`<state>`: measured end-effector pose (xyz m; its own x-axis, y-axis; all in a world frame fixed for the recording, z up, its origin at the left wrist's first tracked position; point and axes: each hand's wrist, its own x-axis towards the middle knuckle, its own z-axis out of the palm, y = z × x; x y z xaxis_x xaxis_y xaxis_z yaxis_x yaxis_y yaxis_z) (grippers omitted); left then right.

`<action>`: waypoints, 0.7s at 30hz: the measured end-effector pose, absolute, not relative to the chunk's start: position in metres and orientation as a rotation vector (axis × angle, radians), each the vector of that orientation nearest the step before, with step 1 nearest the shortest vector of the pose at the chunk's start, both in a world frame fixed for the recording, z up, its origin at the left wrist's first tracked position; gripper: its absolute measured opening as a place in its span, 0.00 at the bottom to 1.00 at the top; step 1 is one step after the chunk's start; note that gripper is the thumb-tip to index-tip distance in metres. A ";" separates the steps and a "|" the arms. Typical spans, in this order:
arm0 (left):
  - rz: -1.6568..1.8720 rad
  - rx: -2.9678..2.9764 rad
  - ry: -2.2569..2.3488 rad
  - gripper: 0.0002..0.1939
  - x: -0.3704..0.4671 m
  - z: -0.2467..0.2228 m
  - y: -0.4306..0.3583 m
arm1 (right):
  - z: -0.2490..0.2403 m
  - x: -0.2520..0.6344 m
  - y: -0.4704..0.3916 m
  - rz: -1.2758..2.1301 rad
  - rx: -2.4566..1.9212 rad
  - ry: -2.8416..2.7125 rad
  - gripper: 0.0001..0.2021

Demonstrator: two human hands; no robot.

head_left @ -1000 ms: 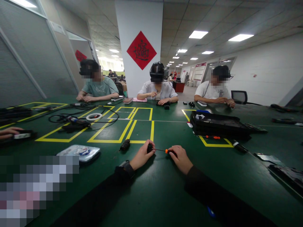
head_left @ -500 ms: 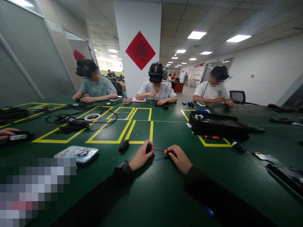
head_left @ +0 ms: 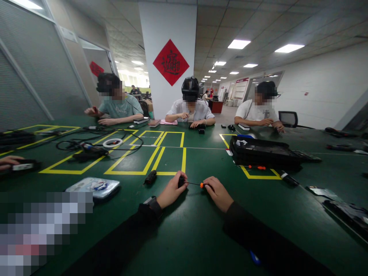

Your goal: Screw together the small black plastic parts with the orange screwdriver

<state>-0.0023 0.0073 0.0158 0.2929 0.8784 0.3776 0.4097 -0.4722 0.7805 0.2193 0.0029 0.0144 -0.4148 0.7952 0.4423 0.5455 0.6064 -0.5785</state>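
My left hand (head_left: 172, 188) is closed round a small black object (head_left: 181, 181), low over the green table (head_left: 189, 234). My right hand (head_left: 217, 192) pinches the orange-and-dark handle of a screwdriver (head_left: 202, 185). Its thin metal shaft points left and reaches the black object; whether the tip sits inside it cannot be made out. A dark, stubby item (head_left: 150, 177) lies just left of my left hand. Further left rests a pale blue tin-like case (head_left: 94, 187).
A black tray (head_left: 258, 151) stands at the right, orange pieces (head_left: 261, 168) before it. Cables and a white ring (head_left: 112, 143) lie at the left. Three people sit across the table; another person's hand (head_left: 10, 162) is at the left edge.
The fingers of my right hand have shifted slightly on the screwdriver handle, with less of the handle showing. Across the table, the left person has raised one hand.
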 end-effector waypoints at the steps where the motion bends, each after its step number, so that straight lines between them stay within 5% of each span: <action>1: 1.104 2.010 1.148 0.07 -0.003 0.016 0.007 | 0.014 0.219 0.003 0.450 -1.051 -2.113 0.07; 21: 1.101 2.013 1.133 0.07 -0.002 0.016 0.008 | 0.012 0.219 0.001 0.482 -1.154 -2.038 0.09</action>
